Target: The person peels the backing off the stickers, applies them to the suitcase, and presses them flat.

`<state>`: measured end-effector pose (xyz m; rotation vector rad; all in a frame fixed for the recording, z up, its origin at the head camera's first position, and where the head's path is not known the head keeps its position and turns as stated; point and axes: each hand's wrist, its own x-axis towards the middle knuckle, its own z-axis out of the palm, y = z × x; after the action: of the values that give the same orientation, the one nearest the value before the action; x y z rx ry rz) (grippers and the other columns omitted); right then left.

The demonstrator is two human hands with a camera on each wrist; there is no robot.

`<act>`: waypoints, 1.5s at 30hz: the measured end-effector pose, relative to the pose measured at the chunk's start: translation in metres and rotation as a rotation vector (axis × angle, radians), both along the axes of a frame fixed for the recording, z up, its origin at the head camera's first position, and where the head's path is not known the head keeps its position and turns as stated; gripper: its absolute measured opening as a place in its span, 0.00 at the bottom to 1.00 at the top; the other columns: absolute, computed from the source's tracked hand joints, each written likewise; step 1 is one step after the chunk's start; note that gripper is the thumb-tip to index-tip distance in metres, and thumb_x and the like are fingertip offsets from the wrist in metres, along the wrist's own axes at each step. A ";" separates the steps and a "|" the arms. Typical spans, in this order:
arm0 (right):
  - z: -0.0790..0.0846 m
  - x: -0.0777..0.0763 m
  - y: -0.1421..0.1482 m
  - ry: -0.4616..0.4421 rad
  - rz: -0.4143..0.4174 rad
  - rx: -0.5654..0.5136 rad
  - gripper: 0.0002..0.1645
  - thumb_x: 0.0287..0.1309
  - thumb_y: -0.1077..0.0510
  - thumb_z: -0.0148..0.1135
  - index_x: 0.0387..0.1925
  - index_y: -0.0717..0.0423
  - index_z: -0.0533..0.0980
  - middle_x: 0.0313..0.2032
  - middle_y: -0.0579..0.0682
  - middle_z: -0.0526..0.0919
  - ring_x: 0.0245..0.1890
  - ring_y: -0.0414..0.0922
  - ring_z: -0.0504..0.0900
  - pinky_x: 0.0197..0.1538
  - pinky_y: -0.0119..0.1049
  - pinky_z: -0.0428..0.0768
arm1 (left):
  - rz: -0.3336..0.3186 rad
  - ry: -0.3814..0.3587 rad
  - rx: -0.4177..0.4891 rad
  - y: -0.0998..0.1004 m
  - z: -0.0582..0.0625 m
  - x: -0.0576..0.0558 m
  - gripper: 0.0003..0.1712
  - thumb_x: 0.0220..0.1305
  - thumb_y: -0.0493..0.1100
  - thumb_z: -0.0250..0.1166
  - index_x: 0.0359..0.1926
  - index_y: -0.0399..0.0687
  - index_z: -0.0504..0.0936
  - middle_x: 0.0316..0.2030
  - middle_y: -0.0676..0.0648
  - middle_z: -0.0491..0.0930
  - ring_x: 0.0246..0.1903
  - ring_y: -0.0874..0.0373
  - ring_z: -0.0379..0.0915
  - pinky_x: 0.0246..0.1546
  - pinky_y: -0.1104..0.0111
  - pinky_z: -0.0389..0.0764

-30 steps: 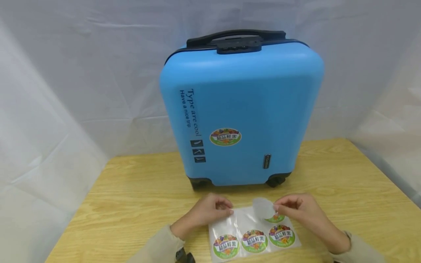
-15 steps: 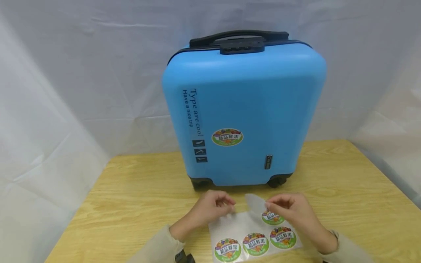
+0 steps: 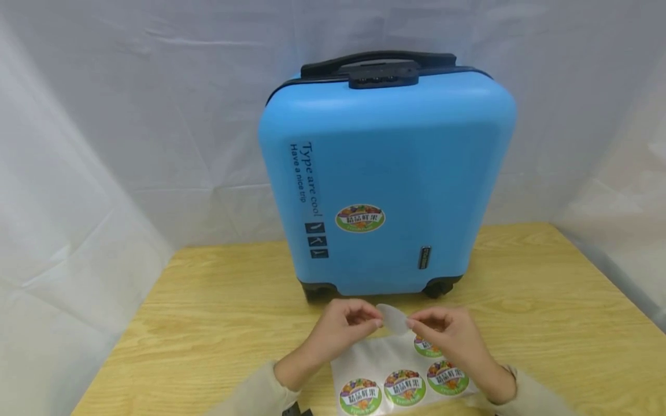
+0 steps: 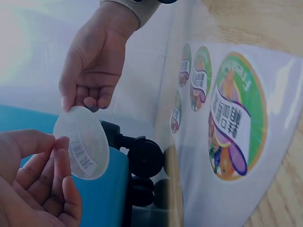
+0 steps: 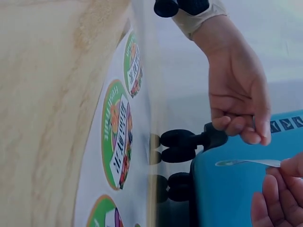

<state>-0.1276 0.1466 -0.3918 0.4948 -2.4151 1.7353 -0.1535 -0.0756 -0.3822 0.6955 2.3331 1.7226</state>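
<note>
My right hand pinches the edge of a round peeled sticker, its pale back facing up. In the left wrist view the sticker stands upright with its print faintly showing through. My left hand is at the sticker's left edge, fingers curled, thumb and index close together. The right wrist view shows a small gap between the left fingertips and the sticker; whether they grip it I cannot tell. Below lies a white sticker sheet with several round fruit stickers, partly hidden by my right hand.
A blue suitcase stands upright at the table's far side, with a fruit sticker on its front. Its black wheels rest on the wooden table. A white sheet hangs behind and at both sides.
My right hand has lifted the round sticker off the sheet and moved it left. The left hand has moved a little right, from the sheet's top edge to the sticker's left edge.
</note>
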 end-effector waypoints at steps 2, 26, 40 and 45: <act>0.000 0.001 -0.002 0.004 -0.002 -0.006 0.06 0.55 0.63 0.65 0.32 0.63 0.83 0.28 0.55 0.85 0.21 0.41 0.82 0.25 0.37 0.81 | 0.004 -0.012 0.013 0.001 0.002 0.001 0.08 0.58 0.39 0.66 0.37 0.39 0.84 0.32 0.43 0.84 0.26 0.65 0.76 0.29 0.73 0.79; -0.009 0.001 -0.016 0.400 0.023 0.098 0.07 0.51 0.68 0.67 0.31 0.54 0.84 0.29 0.49 0.86 0.27 0.33 0.81 0.26 0.32 0.80 | 0.055 -0.069 0.061 0.012 0.005 0.003 0.08 0.57 0.41 0.68 0.35 0.41 0.85 0.33 0.45 0.84 0.27 0.51 0.79 0.28 0.70 0.79; -0.012 -0.002 -0.020 0.592 0.041 0.103 0.13 0.43 0.73 0.69 0.30 0.56 0.83 0.29 0.46 0.85 0.27 0.36 0.81 0.28 0.25 0.77 | 0.061 -0.099 0.114 0.012 0.003 0.004 0.10 0.57 0.42 0.68 0.35 0.38 0.84 0.30 0.46 0.84 0.25 0.55 0.78 0.26 0.71 0.77; -0.010 -0.001 -0.022 0.566 0.038 0.113 0.12 0.45 0.72 0.69 0.31 0.55 0.83 0.29 0.45 0.85 0.27 0.35 0.80 0.29 0.23 0.76 | 0.075 -0.122 0.110 0.013 0.001 0.003 0.09 0.57 0.41 0.68 0.35 0.38 0.84 0.32 0.43 0.84 0.26 0.53 0.77 0.26 0.73 0.76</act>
<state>-0.1289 0.1251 -0.4023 0.9073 -2.1024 1.2473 -0.1506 -0.0625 -0.3814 0.5093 2.2240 1.8802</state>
